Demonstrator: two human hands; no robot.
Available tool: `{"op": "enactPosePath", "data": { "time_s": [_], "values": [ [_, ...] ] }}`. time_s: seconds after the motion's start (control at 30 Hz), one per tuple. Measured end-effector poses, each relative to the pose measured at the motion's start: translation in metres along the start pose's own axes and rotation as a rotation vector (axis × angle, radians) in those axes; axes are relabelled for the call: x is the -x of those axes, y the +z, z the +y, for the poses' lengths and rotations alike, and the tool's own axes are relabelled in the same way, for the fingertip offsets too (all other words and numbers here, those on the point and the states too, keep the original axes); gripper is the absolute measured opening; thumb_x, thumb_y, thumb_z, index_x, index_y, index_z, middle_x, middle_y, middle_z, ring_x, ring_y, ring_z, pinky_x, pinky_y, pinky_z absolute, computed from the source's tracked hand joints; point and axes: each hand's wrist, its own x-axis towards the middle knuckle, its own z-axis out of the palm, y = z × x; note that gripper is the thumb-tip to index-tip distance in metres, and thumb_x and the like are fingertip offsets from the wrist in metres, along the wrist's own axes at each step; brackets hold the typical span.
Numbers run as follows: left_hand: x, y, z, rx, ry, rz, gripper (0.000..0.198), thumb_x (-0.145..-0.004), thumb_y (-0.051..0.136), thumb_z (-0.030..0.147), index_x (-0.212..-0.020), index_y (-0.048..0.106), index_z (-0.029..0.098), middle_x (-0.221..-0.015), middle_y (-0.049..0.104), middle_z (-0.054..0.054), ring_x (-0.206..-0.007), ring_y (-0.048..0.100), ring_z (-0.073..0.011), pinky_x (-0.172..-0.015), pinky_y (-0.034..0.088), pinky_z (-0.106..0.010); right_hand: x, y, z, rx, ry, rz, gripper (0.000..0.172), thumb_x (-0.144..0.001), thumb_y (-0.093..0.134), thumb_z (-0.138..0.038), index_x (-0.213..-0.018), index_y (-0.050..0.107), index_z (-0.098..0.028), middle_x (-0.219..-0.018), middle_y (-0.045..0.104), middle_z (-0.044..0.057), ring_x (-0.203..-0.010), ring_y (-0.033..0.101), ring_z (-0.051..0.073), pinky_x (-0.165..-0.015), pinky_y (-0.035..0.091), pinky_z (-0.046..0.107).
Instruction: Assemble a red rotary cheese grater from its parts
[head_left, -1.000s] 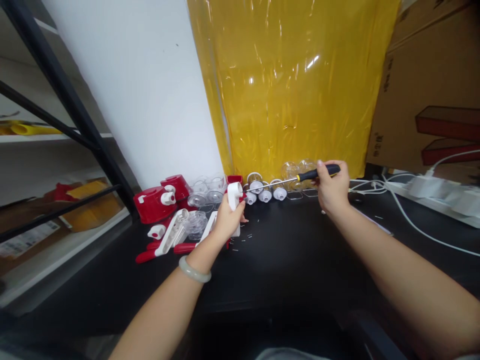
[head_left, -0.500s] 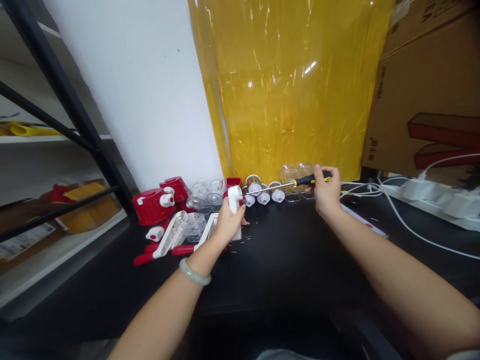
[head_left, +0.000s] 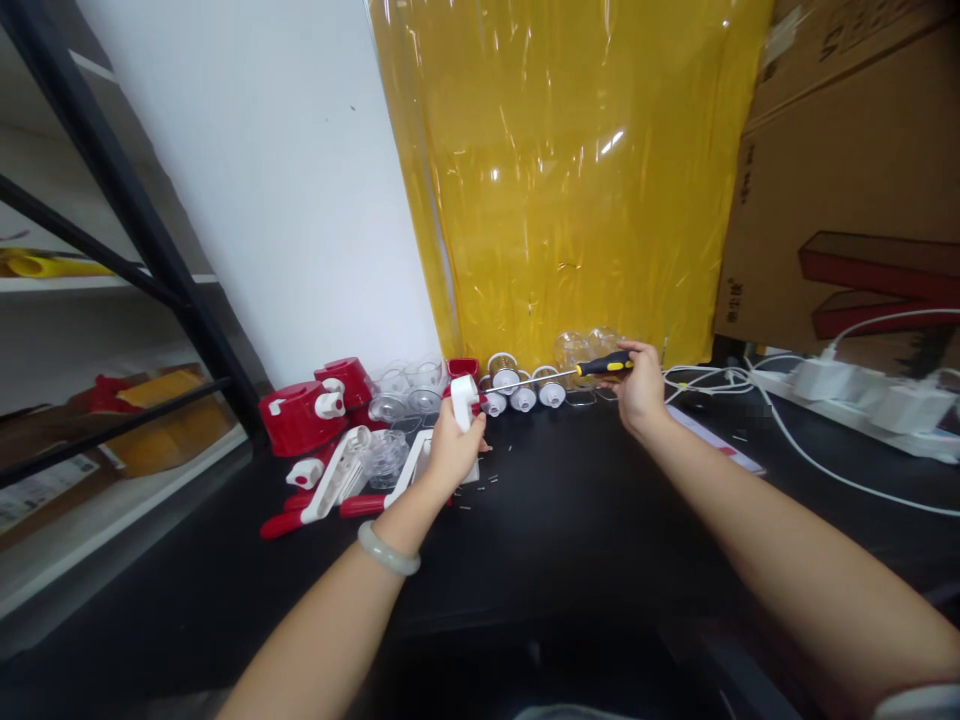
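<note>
My left hand (head_left: pixel 455 447) is closed around a small white and red plastic part (head_left: pixel 464 398), held up over the black table. In my right hand (head_left: pixel 642 387) is a screwdriver (head_left: pixel 604 364) with a black and yellow handle, its long shaft pointing left. The shaft's tip meets the red piece on the side of the white part; whether it sits in a screw is too small to tell. Below my left hand, several small screws (head_left: pixel 493 479) lie scattered. White cranks with red handles (head_left: pixel 364 505) rest left of my left wrist.
Red housings (head_left: pixel 303 417) and clear plastic cups (head_left: pixel 388 405) stand at the left. White round parts (head_left: pixel 551 393) line the back edge by a yellow plastic sheet (head_left: pixel 585 200). A power strip (head_left: pixel 862 408) with white cables lies at the right, before a large cardboard box (head_left: pixel 847 170).
My right-hand fingers have shifted and opened slightly around the screwdriver handle, which appears turned, showing more yellow. The shaft stays at the white part. The whole view has moved slightly.
</note>
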Motion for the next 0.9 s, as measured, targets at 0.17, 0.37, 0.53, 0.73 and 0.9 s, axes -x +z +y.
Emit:
{"op": "enactPosePath", "data": {
  "time_s": [0.17,0.37,0.53,0.73,0.9],
  "values": [
    [0.0025,-0.0006,0.0014,-0.033,0.005,-0.015,0.034,-0.081,0.069,0.023,-0.109,0.050,0.018,-0.075,0.059,0.004,-0.046,0.059,-0.0126,-0.048,0.055,-0.029,0.0021,0.0017,-0.0039,0.027,0.025,0.036,0.022,-0.078,0.049,-0.037,-0.097,0.052,-0.026,-0.083,0.055,-0.003,-0.054,0.057,0.013,-0.044,0.044,0.024],
    [0.0032,-0.0005,0.0014,-0.061,0.008,-0.013,0.034,-0.081,0.069,0.025,-0.107,0.049,0.019,-0.076,0.059,0.004,-0.046,0.060,-0.0132,-0.048,0.056,-0.029,0.0028,0.0030,-0.0062,0.046,0.013,0.044,0.022,-0.078,0.051,-0.035,-0.099,0.051,-0.026,-0.085,0.054,-0.002,-0.058,0.057,0.012,-0.043,0.044,0.022],
    [0.0025,-0.0010,0.0004,-0.071,0.004,-0.015,0.034,-0.080,0.070,0.026,-0.107,0.050,0.019,-0.076,0.060,0.003,-0.048,0.060,-0.0135,-0.049,0.056,-0.029,0.0010,0.0019,-0.0050,0.028,-0.007,0.027,0.029,-0.078,0.058,-0.038,-0.104,0.051,-0.026,-0.096,0.056,-0.001,-0.059,0.058,0.010,-0.045,0.047,0.022],
    [0.0020,-0.0016,-0.0021,-0.082,0.001,-0.018,0.034,-0.081,0.070,0.026,-0.105,0.048,0.020,-0.076,0.060,0.003,-0.047,0.060,-0.0133,-0.048,0.055,-0.028,-0.0005,-0.0007,-0.0003,0.008,0.001,0.017,0.039,-0.073,0.069,-0.045,-0.102,0.051,-0.026,-0.088,0.058,-0.004,-0.054,0.056,0.009,-0.042,0.043,0.020],
    [0.0024,-0.0014,-0.0018,-0.096,-0.004,-0.018,0.033,-0.081,0.070,0.025,-0.105,0.048,0.020,-0.076,0.060,0.003,-0.046,0.060,-0.0136,-0.047,0.054,-0.028,-0.0011,-0.0008,0.0021,0.011,0.010,0.016,0.046,-0.070,0.073,-0.054,-0.098,0.051,-0.026,-0.069,0.055,-0.008,-0.047,0.054,0.010,-0.040,0.040,0.020]
  ]
}}
